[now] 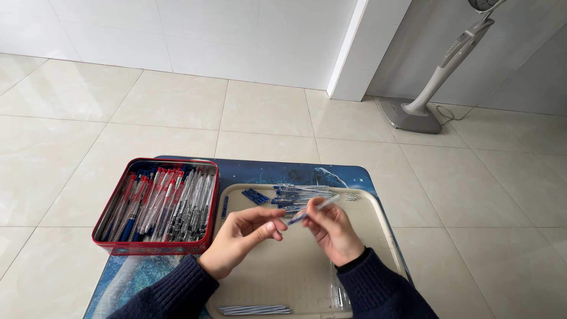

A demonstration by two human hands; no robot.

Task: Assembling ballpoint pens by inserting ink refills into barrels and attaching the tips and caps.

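Observation:
My right hand (pixel 335 229) grips a clear-barrelled pen with a blue tip (pixel 313 210), held slanting over the beige tray (pixel 387 236). My left hand (pixel 242 237) reaches toward the pen's lower end with pinched fingers, and whether it holds a small part I cannot tell. Just beyond the hands a heap of clear pen barrels and blue caps (pixel 292 197) lies at the tray's far end. Both forearms are in dark blue knitted sleeves.
A red tin (pixel 155 247) full of red and blue pens stands left of the tray. Thin refills (pixel 255 309) lie at the tray's near edge. Both rest on a small blue-patterned table (pixel 266 171) on a tiled floor. A fan stand (pixel 413 112) is far right.

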